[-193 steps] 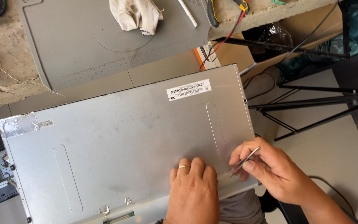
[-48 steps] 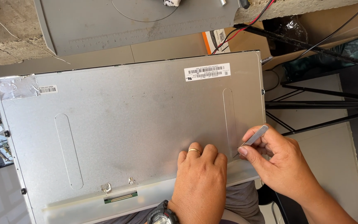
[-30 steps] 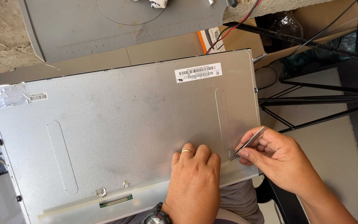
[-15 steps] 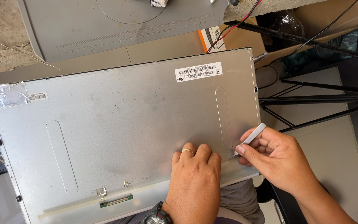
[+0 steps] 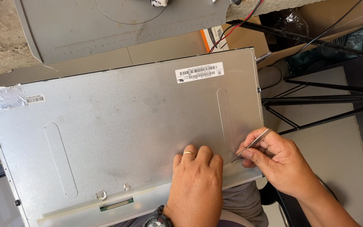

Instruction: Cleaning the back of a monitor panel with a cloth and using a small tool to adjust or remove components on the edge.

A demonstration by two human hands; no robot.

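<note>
Left hand (image 5: 196,187): palm down, fingers flat and together, pressing on the metal panel (image 5: 118,134) near its lower right edge, grasping nothing. Right hand (image 5: 280,164): just beyond the panel's right edge, pinching tweezers (image 5: 252,145), tip touching the panel. Panel: large grey sheet metal, white label at upper right, lying across the person's lap.

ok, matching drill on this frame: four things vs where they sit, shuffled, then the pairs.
Things:
1. left hand
2. thin metal tool
3. white barcode label
4. foil tape patch

Places:
A. panel's top left corner
B. pinched in the right hand, tip at the panel's right edge
C. flat on the metal panel, near its lower edge
D. panel's upper right area

Pairs: 1-C, 2-B, 3-D, 4-A
</note>
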